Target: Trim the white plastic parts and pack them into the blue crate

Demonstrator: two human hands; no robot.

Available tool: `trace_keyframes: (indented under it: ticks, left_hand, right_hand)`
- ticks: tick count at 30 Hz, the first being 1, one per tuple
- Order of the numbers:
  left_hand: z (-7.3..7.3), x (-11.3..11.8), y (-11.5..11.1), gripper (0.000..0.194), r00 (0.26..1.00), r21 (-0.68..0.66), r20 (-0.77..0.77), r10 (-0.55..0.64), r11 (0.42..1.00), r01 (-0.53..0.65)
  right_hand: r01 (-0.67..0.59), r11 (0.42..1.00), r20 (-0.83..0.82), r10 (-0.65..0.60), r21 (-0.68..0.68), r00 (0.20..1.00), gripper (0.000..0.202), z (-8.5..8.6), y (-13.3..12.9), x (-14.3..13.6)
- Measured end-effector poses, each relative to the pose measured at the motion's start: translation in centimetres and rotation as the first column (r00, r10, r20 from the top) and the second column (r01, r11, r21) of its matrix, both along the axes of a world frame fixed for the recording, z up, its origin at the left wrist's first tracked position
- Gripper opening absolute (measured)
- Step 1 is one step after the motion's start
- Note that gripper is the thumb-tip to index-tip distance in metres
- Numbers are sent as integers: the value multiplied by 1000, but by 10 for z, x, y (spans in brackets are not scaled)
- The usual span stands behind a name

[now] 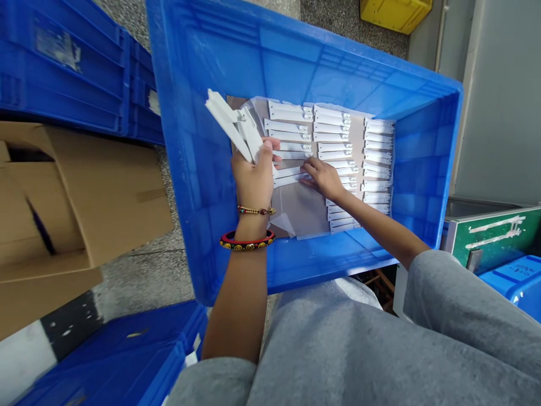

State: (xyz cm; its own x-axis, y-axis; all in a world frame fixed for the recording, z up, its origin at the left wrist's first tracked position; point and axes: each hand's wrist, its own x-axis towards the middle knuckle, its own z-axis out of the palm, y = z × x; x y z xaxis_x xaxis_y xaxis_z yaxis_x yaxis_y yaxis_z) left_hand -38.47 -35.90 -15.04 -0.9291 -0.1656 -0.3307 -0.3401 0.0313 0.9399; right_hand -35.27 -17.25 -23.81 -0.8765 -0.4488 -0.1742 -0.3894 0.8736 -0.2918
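My left hand (256,175) is closed around a few long white plastic parts (230,118), which stick up and fan apart toward the upper left. Below and to the right, my right hand (323,179) has its fingertips on a white strip-shaped part (289,176) in the left row; whether it grips the part or only touches it I cannot tell. Many similar white parts (377,163) lie side by side in three rows on a brown sheet (302,208) inside a large blue crate (313,39). Clear plastic film (257,107) shows near the left row.
Blue crates (63,67) stand at the upper left, above an open cardboard box (114,192). Another blue crate (127,349) is at the lower left. A yellow crate (395,14) sits at the top, and a green panel (499,231) with a blue bin (515,282) is at the right.
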Motion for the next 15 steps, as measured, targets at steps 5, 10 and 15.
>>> trace_keyframes:
  ticks: [5,10,15]
  left_hand:
    - [1,-1,-2,21,996,-2,72,-60,998,60]
    - [5,-3,0,13,993,40,119,2,999,-7]
    - [10,-5,3,7,975,93,213,59,992,-80]
  right_hand:
    - [-112,991,54,116,-69,992,22,-4,3,-11]
    - [-37,996,65,42,-84,997,17,-9,4,-11]
    - [-16,996,52,21,-91,998,17,-13,5,-10]
